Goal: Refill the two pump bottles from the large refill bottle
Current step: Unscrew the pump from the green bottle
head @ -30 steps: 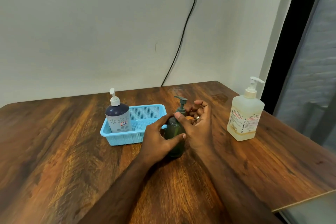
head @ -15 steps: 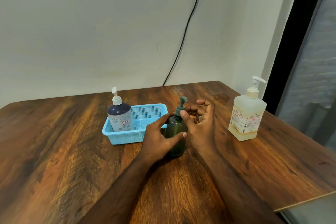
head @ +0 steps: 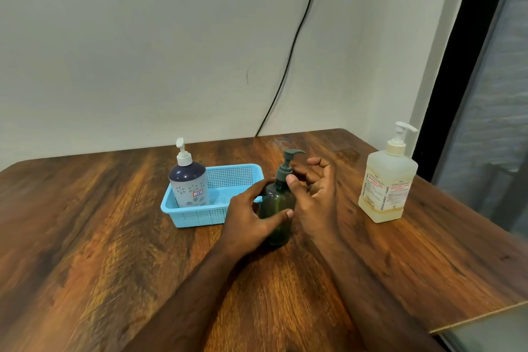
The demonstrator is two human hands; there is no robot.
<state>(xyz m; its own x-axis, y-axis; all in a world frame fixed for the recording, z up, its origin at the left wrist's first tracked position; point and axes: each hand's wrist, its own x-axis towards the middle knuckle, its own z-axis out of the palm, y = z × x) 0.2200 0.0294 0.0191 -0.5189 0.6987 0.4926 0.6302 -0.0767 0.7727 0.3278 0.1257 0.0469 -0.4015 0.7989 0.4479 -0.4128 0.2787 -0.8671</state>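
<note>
Wooden table: blue basket just beside gripped green bottle.

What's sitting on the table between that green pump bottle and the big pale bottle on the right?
In the head view, only the person's right hand, at the green pump bottle. Past it, bare wooden table runs to the large refill bottle.

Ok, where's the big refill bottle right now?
The large refill bottle stands upright on the table's right side in the head view, untouched, right of both hands.
</note>
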